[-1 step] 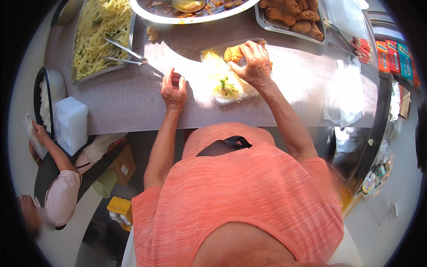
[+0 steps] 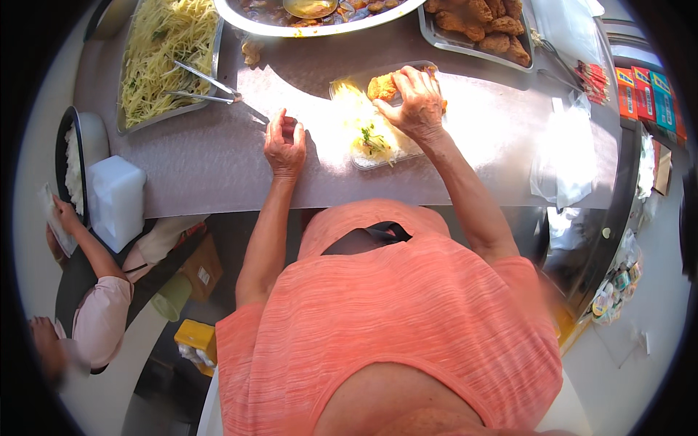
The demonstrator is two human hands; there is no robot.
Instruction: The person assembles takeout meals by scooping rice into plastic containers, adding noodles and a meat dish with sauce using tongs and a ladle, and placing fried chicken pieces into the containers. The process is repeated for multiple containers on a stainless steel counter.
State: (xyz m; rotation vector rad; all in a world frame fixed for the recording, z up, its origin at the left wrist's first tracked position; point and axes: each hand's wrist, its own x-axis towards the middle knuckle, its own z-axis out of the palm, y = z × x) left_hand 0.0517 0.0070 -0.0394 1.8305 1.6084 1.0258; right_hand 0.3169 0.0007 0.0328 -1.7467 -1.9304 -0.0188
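A clear takeaway container lies on the table with white rice, pale shredded potato and green bits of vegetable. My right hand is closed over its far right part, thumb and fingers around a golden piece of fried chicken; the palm hides much of that corner. To the left of the container, my left hand hovers at the tabletop, its fingers loosely bent and apart, holding nothing. Metal tongs rest across the rim of the shredded potato tray, beyond my left hand.
An oval dish of dark stew with a ladle stands at the far edge. Right of it is a tray of fried chicken. Plastic bags lie at right, white foam boxes at left. Another person works at far left near a rice pot.
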